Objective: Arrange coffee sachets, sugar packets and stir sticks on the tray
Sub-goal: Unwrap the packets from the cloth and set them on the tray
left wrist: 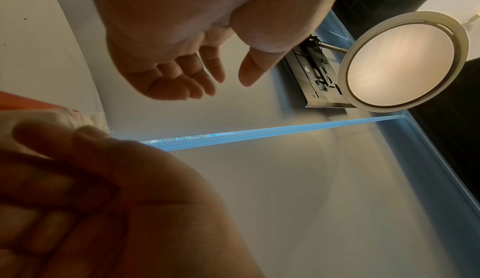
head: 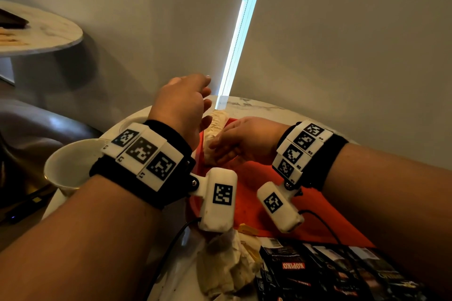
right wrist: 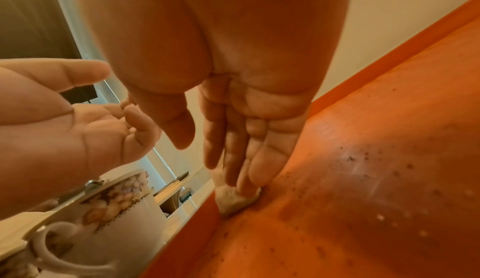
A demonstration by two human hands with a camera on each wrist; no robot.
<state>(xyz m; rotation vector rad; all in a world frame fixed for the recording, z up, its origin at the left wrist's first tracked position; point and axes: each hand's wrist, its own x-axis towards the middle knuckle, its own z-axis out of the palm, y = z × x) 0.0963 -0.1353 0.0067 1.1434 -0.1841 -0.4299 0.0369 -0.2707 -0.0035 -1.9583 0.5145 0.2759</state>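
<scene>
White marble table [head: 254, 102], orange tray [head: 259, 178], right hand [head: 244, 139] fingers straight pressing crumpled tissue [head: 216, 124], left hand [head: 181, 105] loosely open, empty

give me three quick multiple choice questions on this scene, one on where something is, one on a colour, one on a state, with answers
1. Where does the white cup stand?
A. on the tray
B. on the table, on the left-hand side of the tray
C. in the right hand

2. What colour is the tray?
A. orange-red
B. blue
C. black

3. What is the left hand doing?
A. gripping the cup
B. pinching a sachet
C. hanging open above the tray's edge, holding nothing

Answers:
1 B, the head view shows the cup off the tray, by the left wrist.
2 A, the surface is orange-red in the head and right wrist views.
3 C, the left wrist view shows loosely curled fingers around nothing, while the right hand presses straight fingers on a crumpled tissue on the tray.
</scene>
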